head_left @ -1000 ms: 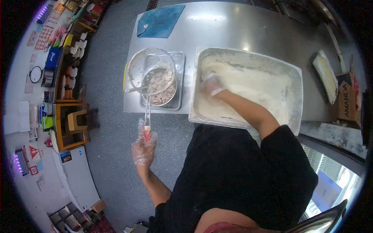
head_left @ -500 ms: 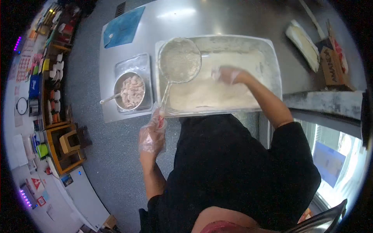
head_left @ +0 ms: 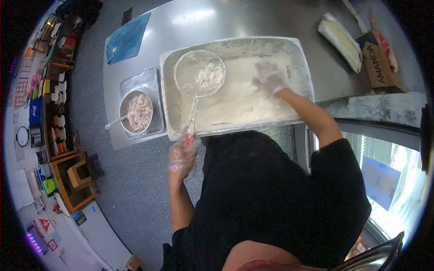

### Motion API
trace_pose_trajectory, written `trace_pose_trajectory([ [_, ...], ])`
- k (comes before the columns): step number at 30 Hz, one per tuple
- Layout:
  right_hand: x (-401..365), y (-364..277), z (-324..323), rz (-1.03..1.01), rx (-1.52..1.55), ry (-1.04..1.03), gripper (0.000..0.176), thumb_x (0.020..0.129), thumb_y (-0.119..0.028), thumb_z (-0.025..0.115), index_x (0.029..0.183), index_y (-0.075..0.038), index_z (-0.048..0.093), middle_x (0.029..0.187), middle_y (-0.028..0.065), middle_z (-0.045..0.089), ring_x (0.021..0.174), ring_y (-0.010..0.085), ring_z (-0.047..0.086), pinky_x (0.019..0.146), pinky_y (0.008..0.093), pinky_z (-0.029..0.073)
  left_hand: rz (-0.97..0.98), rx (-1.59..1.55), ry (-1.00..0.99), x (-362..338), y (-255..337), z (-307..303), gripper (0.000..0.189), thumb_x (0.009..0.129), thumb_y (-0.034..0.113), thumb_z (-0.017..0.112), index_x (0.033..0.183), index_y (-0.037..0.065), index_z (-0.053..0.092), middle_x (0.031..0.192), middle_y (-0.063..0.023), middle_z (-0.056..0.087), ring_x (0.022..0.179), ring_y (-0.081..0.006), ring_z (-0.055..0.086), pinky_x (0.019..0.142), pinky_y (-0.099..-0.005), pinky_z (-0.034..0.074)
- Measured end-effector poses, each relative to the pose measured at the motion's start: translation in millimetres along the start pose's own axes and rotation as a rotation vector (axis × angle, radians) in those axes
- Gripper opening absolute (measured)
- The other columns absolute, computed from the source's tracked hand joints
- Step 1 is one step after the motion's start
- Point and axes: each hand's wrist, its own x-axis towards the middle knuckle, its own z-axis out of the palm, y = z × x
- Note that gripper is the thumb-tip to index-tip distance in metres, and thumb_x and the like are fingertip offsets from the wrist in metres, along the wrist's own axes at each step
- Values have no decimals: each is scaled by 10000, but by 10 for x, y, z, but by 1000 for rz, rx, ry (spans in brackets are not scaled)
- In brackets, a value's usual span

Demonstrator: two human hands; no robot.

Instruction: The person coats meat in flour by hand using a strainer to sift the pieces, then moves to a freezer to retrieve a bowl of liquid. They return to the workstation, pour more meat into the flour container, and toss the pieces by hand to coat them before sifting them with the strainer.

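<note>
My left hand [head_left: 182, 157], in a clear plastic glove, is wrapped round the red-marked handle of a round mesh strainer [head_left: 187, 74]. The strainer is over the left part of a large tub [head_left: 307, 86] of white flour-like powder [head_left: 235, 106]. White-coated pieces [head_left: 211, 77] lie bunched on the right side of the mesh. Over the powder in the tub's right half, my gloved right hand [head_left: 270, 80] has its fingers spread, somewhat blurred, holding nothing. Left of the tub, a metal pan [head_left: 124, 105] with a handle contains pale pink raw-looking pieces [head_left: 139, 113].
Under the pan is a shallow tray [head_left: 157, 97] on the steel table [head_left: 253, 20]. A blue cloth-like sheet [head_left: 129, 38] lies at the back left. At the right are a white-and-yellow bag [head_left: 340, 43] and a cardboard box [head_left: 379, 67] marked AMANDA.
The coated pieces now show in a heap at the strainer's right side, where the mesh looked evenly covered with powder. My right hand's fingers have spread, farther right in the tub.
</note>
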Motion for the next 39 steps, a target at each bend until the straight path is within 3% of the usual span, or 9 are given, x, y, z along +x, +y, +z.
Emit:
trace_pose_trajectory([
  [5,-232,-612,-150,-281,367,-194,770,765,-569,583,1378,-127,432,1407,225,385,1312,360,336,1129,459,157,-41,-100,26,28,-208,94,588,826,212,647,1361,61,457,932,-180,673,805,-192,629,745,-337,499],
  [8,-280,-733,-331,-602,-5,-466,704,775,-495,595,1373,-156,442,1298,248,479,1221,364,433,1051,440,308,-10,-187,56,68,-282,119,581,827,195,643,1361,63,458,976,-193,667,846,-202,635,768,-334,492],
  [10,-289,-691,-186,-600,-11,-444,653,809,-458,568,1375,-157,440,1283,250,491,1211,359,443,1031,442,329,47,-114,47,45,-235,72,625,823,66,589,1412,35,383,929,9,593,745,-103,491,686,-232,446],
  [17,-80,-214,407,-686,131,-205,431,882,-278,526,1289,-138,513,1166,204,569,1033,298,567,816,438,478,32,-70,14,62,-239,45,636,804,74,597,1407,46,395,881,-25,598,745,-117,506,694,-252,455],
  [20,257,160,736,-178,253,-557,399,859,-252,558,1234,-117,558,1069,182,612,905,294,606,772,426,498,10,51,10,54,-35,4,631,793,111,614,1394,71,424,818,-61,590,724,-113,512,685,-275,462],
  [28,530,-977,-1626,-33,709,-514,369,862,-357,526,1073,-74,634,946,177,645,784,313,608,781,412,480,53,77,-164,133,78,-33,596,791,116,607,1368,83,464,807,-63,621,694,-114,522,673,-277,462],
  [35,293,-112,-131,63,249,-534,439,898,-450,470,966,-56,651,869,187,635,776,296,610,741,429,465,99,-77,-63,79,21,156,611,795,71,596,1385,70,438,812,3,554,693,-82,457,660,-235,434],
  [37,51,-379,154,-32,268,-604,476,891,-462,479,907,-13,637,864,206,629,794,311,616,749,442,462,-17,-136,-80,90,90,144,582,817,157,641,1360,57,457,928,-213,653,824,-219,636,773,-328,485],
  [39,-138,-693,12,-126,364,-743,427,906,-395,480,1087,-28,605,1057,210,625,957,339,612,858,438,462,25,-152,-59,107,32,167,587,816,152,644,1364,59,454,922,-191,656,813,-190,617,766,-319,485],
])
